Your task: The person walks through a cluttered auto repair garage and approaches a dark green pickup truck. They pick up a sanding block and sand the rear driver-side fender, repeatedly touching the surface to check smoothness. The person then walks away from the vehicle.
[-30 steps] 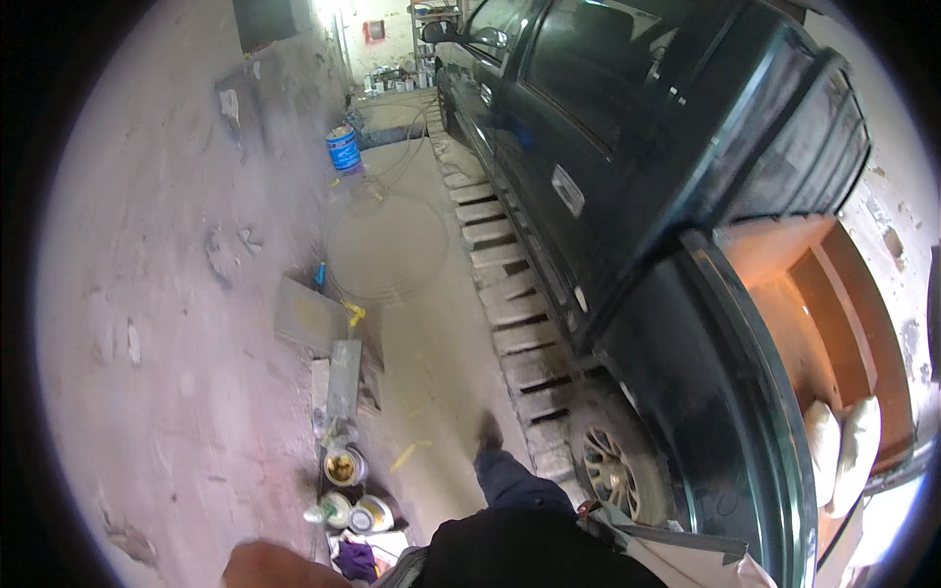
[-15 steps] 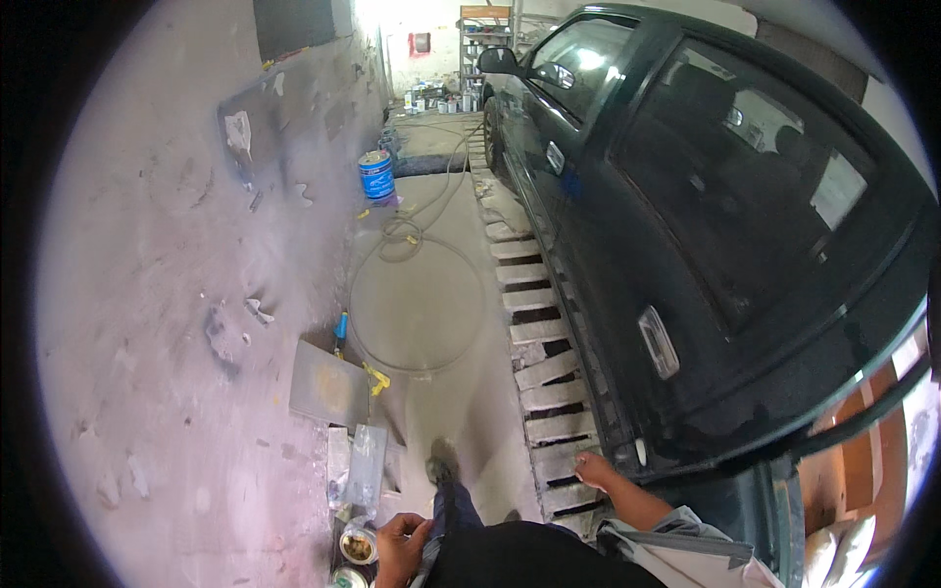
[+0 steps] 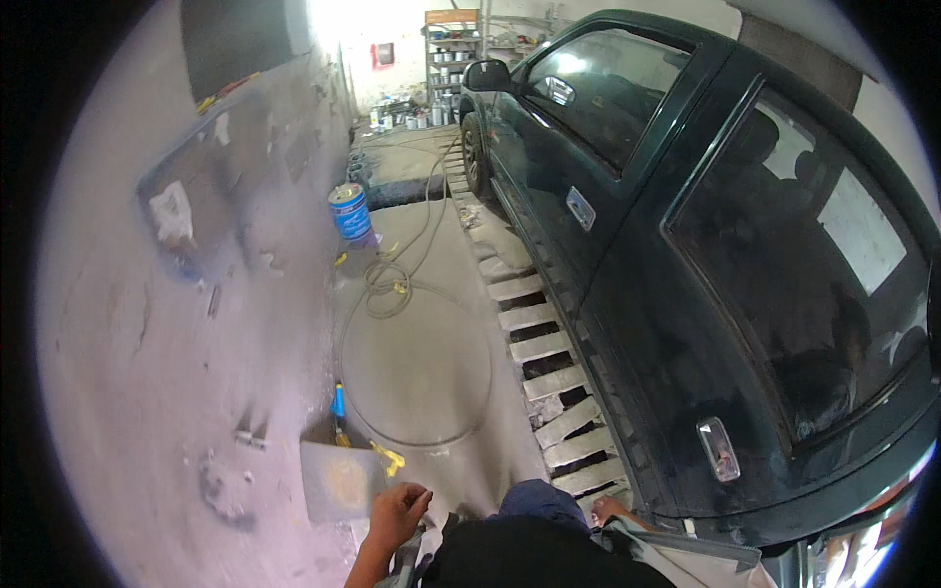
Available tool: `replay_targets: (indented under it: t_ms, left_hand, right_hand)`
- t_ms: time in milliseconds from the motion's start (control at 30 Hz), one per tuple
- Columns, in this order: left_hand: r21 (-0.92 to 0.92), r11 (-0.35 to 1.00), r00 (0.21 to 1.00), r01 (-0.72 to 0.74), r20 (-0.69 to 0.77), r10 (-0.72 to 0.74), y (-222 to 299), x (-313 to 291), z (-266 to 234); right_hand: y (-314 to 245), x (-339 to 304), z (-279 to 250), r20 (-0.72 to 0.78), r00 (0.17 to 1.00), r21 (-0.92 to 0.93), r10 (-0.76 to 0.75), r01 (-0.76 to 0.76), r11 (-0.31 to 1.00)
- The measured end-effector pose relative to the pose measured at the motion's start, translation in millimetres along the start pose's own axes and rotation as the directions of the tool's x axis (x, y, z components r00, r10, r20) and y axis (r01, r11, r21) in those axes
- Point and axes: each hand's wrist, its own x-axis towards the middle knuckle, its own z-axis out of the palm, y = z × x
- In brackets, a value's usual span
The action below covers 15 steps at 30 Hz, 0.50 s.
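My left hand [image 3: 399, 514] hangs low, in front of a grey flat panel [image 3: 338, 482] that leans by the wall. Its fingers are curled in toward the thumb, and nothing shows in them. Near the rear door of a dark green vehicle, my right hand [image 3: 610, 509] is only partly visible beside my body. Its fingers are mostly hidden, so its hold cannot be made out. Close to the panel are a blue-handled tool [image 3: 339, 402] and a crumpled yellow piece [image 3: 390, 459] on the floor.
The dark green vehicle [image 3: 627, 323] fills the right side, above a slatted strip with gaps [image 3: 549, 347]. A coiled hose [image 3: 392, 289] loops over the floor. Along the patchy wall [image 3: 147, 392] stands a blue can [image 3: 350, 214]. Shelves with tins [image 3: 451, 69] stand at the far end.
The view has shifted forward along the vehicle; the can, hose and panel appear nearer. The open tins at the lower left have left the view. My right hand is now closer to my body.
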Motion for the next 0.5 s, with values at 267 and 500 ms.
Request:
replay_targets:
  t_ms: [267, 500]
  left_hand:
    - [-0.051, 0.999, 0.999, 0.008, 0.043, -0.006, -15, 184, 18]
    - [0.033, 0.999, 0.999, 0.001, -0.052, 0.000, 21, 333, -5]
  right_hand:
    - [-110, 131, -36, 0.032, 0.999, 0.081, -0.027, 0.025, 0.996]
    - [-200, 273, -162, 0.088, 0.991, -0.099, -0.101, 0.109, 0.989]
